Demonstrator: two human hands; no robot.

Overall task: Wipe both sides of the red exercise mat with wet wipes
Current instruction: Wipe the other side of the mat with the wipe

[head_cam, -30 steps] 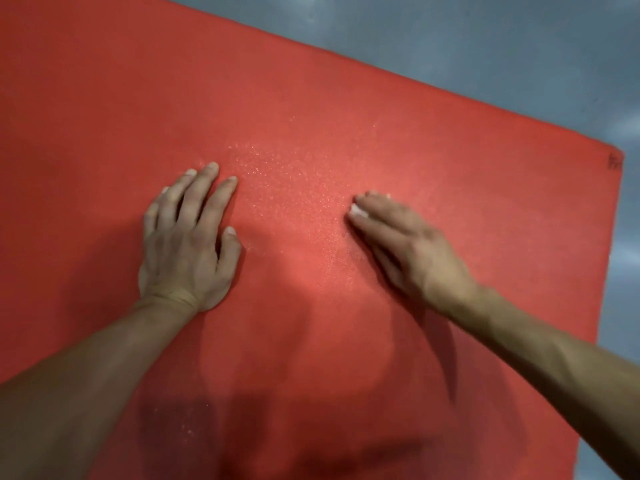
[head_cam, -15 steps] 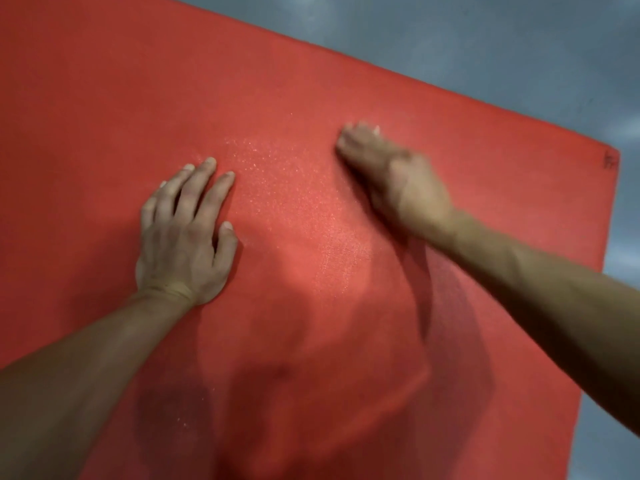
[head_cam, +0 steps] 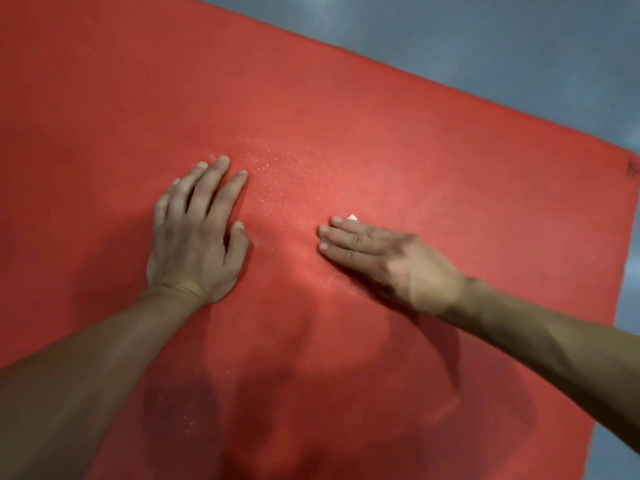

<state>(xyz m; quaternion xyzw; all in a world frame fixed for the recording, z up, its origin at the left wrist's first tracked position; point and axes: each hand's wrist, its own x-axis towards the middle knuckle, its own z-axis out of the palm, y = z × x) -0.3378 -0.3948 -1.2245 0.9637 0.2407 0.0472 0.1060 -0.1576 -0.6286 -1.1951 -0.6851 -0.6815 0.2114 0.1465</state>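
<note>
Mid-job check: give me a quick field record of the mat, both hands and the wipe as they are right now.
surface: red exercise mat, lying flat on grey floor
left hand: flat on mat, fingers straight, holds nothing
right hand: fingers straight, pressing wet wipe against mat
wet wipe: mostly hidden under right hand, a white corner shows past the fingers
mat surface: fine glistening specks between the hands

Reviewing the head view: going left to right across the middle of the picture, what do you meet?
Red mat → left hand, flat on the mat → right hand, pressing a white wipe whose corner shows at its fingers → grey floor past the mat's right edge.
</note>
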